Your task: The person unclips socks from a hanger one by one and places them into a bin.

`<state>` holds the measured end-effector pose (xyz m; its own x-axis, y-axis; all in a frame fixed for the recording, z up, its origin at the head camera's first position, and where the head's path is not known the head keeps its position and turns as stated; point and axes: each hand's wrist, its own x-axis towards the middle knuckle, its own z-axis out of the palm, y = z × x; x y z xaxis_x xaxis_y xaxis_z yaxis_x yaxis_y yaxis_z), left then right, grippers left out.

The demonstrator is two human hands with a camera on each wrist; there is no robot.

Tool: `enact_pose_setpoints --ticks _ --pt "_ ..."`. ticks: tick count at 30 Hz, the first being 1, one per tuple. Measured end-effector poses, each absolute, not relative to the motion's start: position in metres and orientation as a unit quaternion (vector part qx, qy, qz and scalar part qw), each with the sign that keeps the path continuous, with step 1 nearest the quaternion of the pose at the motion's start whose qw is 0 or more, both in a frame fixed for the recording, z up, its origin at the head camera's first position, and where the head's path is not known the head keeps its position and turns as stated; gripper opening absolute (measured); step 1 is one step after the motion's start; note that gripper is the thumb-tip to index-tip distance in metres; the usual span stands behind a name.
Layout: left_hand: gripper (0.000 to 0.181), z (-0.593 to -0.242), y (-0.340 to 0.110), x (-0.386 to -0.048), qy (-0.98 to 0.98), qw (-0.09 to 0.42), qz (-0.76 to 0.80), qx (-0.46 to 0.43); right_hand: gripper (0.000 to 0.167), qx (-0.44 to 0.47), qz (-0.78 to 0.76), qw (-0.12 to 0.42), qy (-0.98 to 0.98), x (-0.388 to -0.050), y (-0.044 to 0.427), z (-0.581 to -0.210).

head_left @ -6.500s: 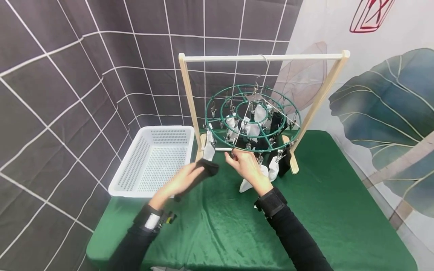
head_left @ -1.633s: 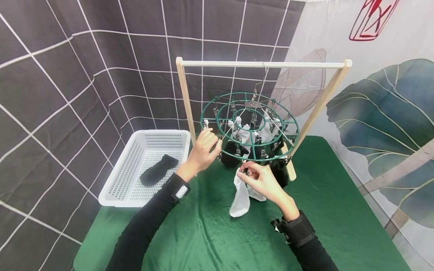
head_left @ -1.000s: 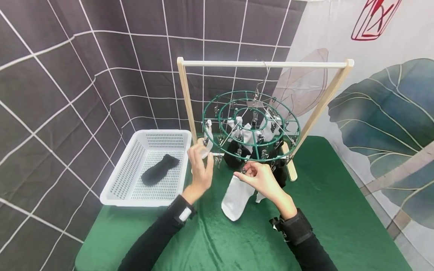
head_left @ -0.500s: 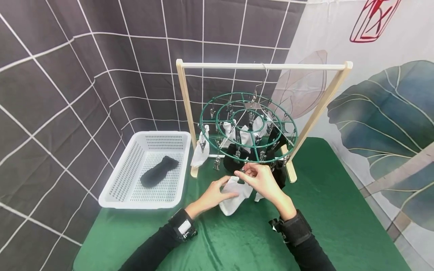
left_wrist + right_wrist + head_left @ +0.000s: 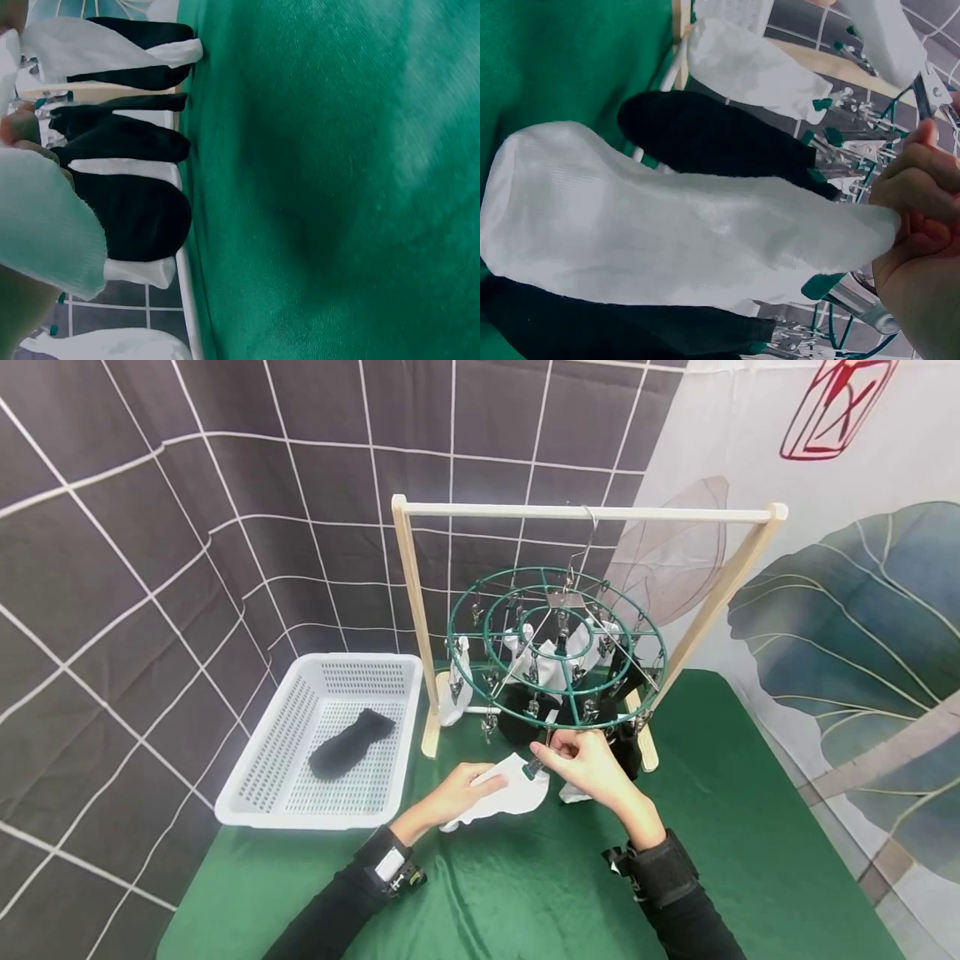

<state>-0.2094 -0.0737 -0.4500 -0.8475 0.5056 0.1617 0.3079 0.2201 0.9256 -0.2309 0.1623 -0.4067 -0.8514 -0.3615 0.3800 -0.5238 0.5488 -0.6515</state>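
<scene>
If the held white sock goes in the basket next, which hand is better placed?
Left, I'd judge: the left hand holds the white sock and is nearer the basket, while the right hand is farther off, pinching a metal clip.

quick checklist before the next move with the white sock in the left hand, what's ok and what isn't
1. Left hand holding the white sock: ok.
2. Right hand pinching the clip: ok.
3. Sock free of that clip: cannot tell; they overlap in the head view.
4. Round hanger hooked on the bar: ok.
5. Room in the basket: ok; one dark sock lies inside.
6. Hanger emptied: not ok; other socks hang from it.
</scene>
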Motion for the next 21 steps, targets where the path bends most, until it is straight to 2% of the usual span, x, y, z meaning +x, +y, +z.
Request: enact_pose_setpoints --ticks 7,12,17,21 --pt "0.021 -0.457 -0.077 -0.215 0.77 0.081 0.575 0.266 0.045 0.25 0.423 0.101 -0.865 -0.231 0.159 -0.409" --pt "0.022 -0.475 -0.076 -0.224 0.783 0.07 0.567 0.245 0.041 0.268 0.433 0.135 -0.85 -0.231 0.156 -0.413" --pt "0.021 -0.47 -0.079 -0.225 0.794 0.055 0.546 0.261 0.039 0.294 0.426 0.185 -0.836 -0.232 0.154 -0.416" --pt "0.018 -0.461 -0.081 -0.225 0.817 0.035 0.503 0.28 0.039 0.308 0.427 0.203 -0.826 -0.232 0.154 -0.416"
